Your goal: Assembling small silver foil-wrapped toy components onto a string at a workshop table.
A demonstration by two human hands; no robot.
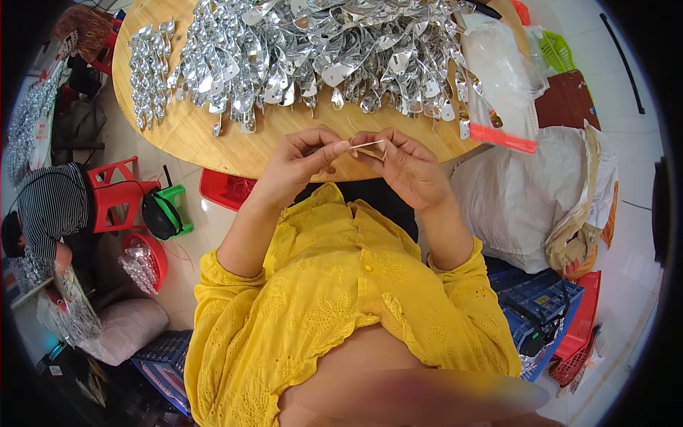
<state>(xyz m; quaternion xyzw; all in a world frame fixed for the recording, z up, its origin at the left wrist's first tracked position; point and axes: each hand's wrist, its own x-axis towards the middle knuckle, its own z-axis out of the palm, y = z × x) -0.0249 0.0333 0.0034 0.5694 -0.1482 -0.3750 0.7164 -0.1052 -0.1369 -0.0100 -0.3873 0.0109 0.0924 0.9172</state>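
Above the near edge of the round wooden table (267, 146), my left hand (306, 158) pinches one end of a thin white strip (368, 144) between thumb and fingertips. My right hand (413, 169) is closed at the strip's other end, its fingers curled and partly hidden behind it. The strip runs short and nearly level between the two hands. Just beyond them lies a big heap of shiny silver twisted metal pieces (334, 75) with flat, rounded ends.
Several silver twisted strands (151, 75) lie at the table's left. Clear plastic bags (501, 71) and a red strip (504, 138) are at its right edge. A large white sack (509, 192) stands to the right. Another person (53, 203) sits far left by a red stool (117, 192).
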